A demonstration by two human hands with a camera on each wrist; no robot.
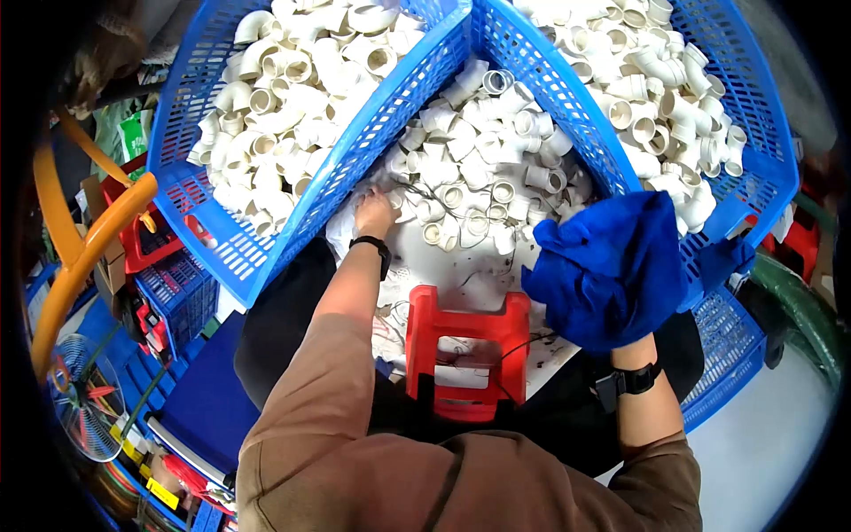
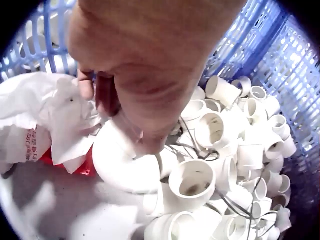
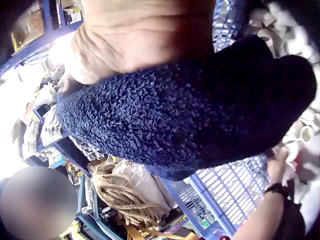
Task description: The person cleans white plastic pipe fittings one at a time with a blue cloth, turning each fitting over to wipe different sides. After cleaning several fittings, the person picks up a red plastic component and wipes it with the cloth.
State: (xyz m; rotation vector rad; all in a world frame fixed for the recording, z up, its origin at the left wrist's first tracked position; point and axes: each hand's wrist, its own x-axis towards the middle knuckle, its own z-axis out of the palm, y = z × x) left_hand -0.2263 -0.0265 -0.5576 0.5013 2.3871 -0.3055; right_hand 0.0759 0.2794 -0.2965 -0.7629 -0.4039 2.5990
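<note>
At the left edge of a heap of white plastic pipe fittings (image 1: 461, 142), my left hand (image 1: 376, 213) reaches down. The left wrist view shows its thumb and fingers pinching a curved white pipe elbow (image 2: 120, 160), which lies against the other fittings. My right hand (image 3: 107, 55) grips a bunched dark blue towel (image 1: 612, 266), raised to the right of the heap. The cloth hides most of that hand's fingers. Thin dark cords (image 2: 232, 202) run across the fittings beside the left hand.
Blue slatted baskets full of white fittings stand at the left (image 1: 319, 182) and right (image 1: 753, 97), flanking the heap. A red stool (image 1: 465, 403) sits between the knees. An orange curved bar (image 1: 102, 230) and a fan (image 1: 87, 399) are at far left.
</note>
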